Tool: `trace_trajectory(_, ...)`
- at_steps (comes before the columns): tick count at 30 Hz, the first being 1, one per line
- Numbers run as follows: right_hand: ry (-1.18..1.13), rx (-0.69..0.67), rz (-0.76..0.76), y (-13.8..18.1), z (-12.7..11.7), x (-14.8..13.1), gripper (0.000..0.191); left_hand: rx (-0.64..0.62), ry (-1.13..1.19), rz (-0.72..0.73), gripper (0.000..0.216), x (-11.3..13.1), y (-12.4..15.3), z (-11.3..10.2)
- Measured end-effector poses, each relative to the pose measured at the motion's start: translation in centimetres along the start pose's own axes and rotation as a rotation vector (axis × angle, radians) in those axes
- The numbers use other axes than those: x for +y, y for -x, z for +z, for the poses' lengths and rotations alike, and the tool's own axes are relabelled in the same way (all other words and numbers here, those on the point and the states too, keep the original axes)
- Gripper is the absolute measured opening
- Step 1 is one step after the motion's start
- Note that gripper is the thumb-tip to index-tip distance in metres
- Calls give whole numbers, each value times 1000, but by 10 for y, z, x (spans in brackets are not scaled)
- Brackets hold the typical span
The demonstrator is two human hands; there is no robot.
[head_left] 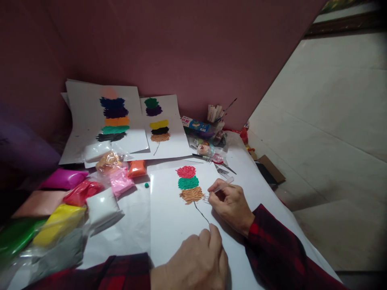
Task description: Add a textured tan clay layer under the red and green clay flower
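My right hand (231,205) is closed on a clear plastic fork (227,182), its tines at the right edge of a brown clay patch (191,195). That patch lies on a white sheet (166,229), below a green clay patch (188,182) and a red one (186,172). From the brown patch a thin dark line (201,212) runs down to the fingertips of my left hand (196,257). This hand rests on the sheet with curled fingers; whatever lies under them is hidden.
Bags of coloured clay, among them a white bag (103,207) and a yellow bag (59,224), crowd the left. Two sheets with clay stripes, one a left sheet (81,117), lean at the back. A metal fork (222,172) and a small green ball (146,185) lie near the sheet.
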State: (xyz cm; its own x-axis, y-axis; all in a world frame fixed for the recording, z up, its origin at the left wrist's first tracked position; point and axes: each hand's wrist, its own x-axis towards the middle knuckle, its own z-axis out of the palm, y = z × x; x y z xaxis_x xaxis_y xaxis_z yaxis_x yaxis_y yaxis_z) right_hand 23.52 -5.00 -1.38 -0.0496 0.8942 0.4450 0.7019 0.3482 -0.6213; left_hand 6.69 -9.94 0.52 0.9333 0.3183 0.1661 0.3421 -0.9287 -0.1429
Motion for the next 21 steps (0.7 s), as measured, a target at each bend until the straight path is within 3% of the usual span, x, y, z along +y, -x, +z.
trace_trajectory(11,-33,18,79,0,-4,-4,8,24,-23,2,17,0,1,0)
trace_trajectory(16,-80,70,137,0,-6,1,6,-44,10,11,22,0,0,-2)
trace_trajectory(21,-70,57,185,-1,-5,3,6,9,-35,-13,25,0,1,-2)
